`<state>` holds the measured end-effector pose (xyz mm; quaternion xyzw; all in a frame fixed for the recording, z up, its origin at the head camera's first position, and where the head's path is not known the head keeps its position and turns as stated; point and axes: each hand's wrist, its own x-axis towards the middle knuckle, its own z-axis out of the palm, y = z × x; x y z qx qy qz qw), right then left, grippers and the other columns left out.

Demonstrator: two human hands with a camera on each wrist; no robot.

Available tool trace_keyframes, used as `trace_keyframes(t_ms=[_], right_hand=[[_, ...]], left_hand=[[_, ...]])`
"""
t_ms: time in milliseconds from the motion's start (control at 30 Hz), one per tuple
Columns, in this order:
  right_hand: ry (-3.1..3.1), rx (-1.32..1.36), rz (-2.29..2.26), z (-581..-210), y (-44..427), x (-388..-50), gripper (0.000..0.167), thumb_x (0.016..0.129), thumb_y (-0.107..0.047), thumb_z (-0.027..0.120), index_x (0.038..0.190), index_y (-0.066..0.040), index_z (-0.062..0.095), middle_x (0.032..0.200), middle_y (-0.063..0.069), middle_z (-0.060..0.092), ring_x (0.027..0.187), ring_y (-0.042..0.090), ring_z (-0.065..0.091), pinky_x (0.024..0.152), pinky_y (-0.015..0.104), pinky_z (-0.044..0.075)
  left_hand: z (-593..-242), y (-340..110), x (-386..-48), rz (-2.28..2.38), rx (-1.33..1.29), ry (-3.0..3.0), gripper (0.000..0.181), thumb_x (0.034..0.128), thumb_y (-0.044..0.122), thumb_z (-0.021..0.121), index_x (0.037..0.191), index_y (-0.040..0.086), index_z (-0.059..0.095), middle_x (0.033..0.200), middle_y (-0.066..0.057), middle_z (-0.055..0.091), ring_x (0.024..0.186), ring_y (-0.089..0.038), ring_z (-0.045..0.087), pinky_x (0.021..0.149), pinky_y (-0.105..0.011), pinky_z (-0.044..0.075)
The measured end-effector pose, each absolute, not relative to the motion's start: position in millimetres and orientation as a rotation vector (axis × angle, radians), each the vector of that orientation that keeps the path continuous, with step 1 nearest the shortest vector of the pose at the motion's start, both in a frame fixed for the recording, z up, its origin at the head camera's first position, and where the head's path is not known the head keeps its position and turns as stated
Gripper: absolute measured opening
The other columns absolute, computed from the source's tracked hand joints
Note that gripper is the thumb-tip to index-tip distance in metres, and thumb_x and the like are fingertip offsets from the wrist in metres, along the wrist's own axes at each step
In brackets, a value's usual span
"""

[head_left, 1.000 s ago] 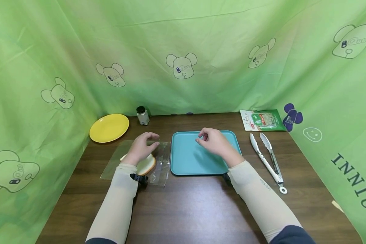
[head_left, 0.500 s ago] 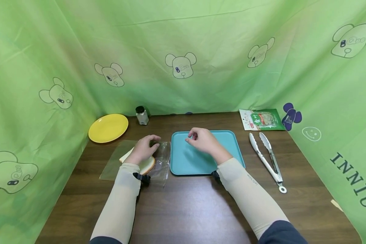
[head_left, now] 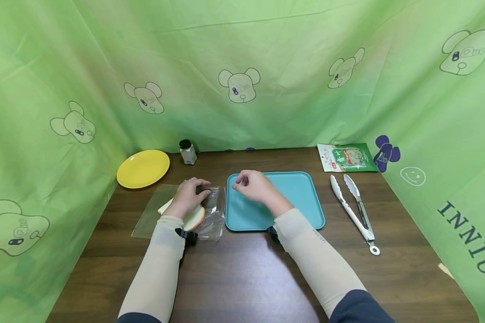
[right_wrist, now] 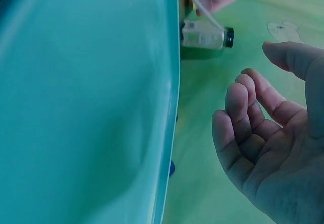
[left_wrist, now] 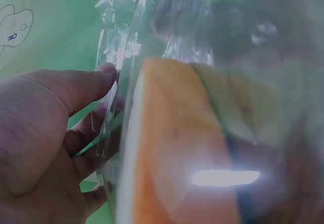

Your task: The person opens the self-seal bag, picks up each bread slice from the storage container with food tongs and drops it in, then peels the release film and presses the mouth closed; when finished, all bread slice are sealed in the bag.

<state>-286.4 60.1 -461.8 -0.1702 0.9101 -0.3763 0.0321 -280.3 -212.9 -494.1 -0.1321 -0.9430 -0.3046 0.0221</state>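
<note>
My left hand [head_left: 187, 196] is over a clear plastic bag [head_left: 147, 223] that holds a bread slice [head_left: 195, 218]. In the head view its thumb and fingers are curved and stand apart. Seen from the left wrist, the thumb meets the edge of the film, while the fingertips lie partly behind it; the slice's orange-brown crust [left_wrist: 169, 127] shows close up. Above the left half of a blue tray [head_left: 283, 202] hovers my right hand [head_left: 256, 186]. Loosely curled, with thumb and fingers apart, it holds nothing in the right wrist view.
A yellow plate [head_left: 143, 169] lies at the back left, beside a black-capped jar [head_left: 187, 152]. Tongs [head_left: 357, 215] lie spread to the right of the tray. Behind them a green and white packet [head_left: 347, 158] leans near the curtain [head_left: 291, 112].
My right hand has moved left across the tray toward my left hand. The near right corner of the bag has shifted slightly away from me. My left hand has barely moved.
</note>
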Motion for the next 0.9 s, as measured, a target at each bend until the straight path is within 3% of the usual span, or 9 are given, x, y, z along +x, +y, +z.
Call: trace_keyframes(t_ms=[100, 300, 533, 667, 900], right_hand=[[2.795, -0.538, -1.154, -464, 52, -286, 0.016, 0.098, -0.035, 0.075, 0.1, -0.021, 0.07, 0.087, -0.002, 0.064, 0.074, 0.018, 0.059, 0.065, 0.036, 0.049], [2.798, -0.552, -1.146, -468, 41, -288, 0.015, 0.097, -0.034, 0.075, 0.097, -0.02, 0.07, 0.085, -0.002, 0.064, 0.072, 0.017, 0.059, 0.065, 0.035, 0.049], [2.799, -0.54, -1.143, -472, 33, -290, 0.016, 0.096, -0.037, 0.076, 0.096, -0.021, 0.071, 0.083, -0.002, 0.064, 0.072, 0.017, 0.058, 0.064, 0.036, 0.048], [2.806, -0.536, -1.131, -474, 30, -290, 0.017, 0.096, -0.038, 0.076, 0.096, -0.022, 0.07, 0.082, -0.003, 0.064, 0.072, 0.017, 0.058, 0.065, 0.035, 0.047], [2.79, -0.577, -1.137, -472, 23, -290, 0.012, 0.096, -0.032, 0.077, 0.099, -0.021, 0.072, 0.083, -0.003, 0.064, 0.073, 0.015, 0.058, 0.065, 0.034, 0.048]], left_hand=[[-496, -215, -281, -0.931, -0.409, -2.91, 0.025, 0.0994, 0.022, 0.075, 0.124, 0.015, 0.076, 0.112, -0.004, 0.069, 0.11, -0.03, 0.062, 0.103, -0.051, 0.044], [-496, -220, -283, -0.894, -0.396, -2.926, 0.027, 0.1007, 0.031, 0.073, 0.124, 0.017, 0.076, 0.124, -0.005, 0.072, 0.119, -0.034, 0.06, 0.112, -0.055, 0.034], [-497, -230, -282, -0.907, -0.419, -2.914, 0.021, 0.0968, 0.022, 0.078, 0.117, 0.016, 0.08, 0.112, -0.003, 0.076, 0.107, -0.029, 0.063, 0.106, -0.053, 0.037], [-497, -236, -282, -0.932, -0.408, -2.923, 0.019, 0.0945, 0.019, 0.081, 0.113, 0.017, 0.08, 0.105, 0.0, 0.075, 0.104, -0.026, 0.065, 0.11, -0.052, 0.036], [-492, -242, -281, -1.009, -0.391, -2.911, 0.017, 0.0945, 0.018, 0.081, 0.112, 0.017, 0.08, 0.105, -0.001, 0.073, 0.102, -0.025, 0.067, 0.097, -0.047, 0.05]])
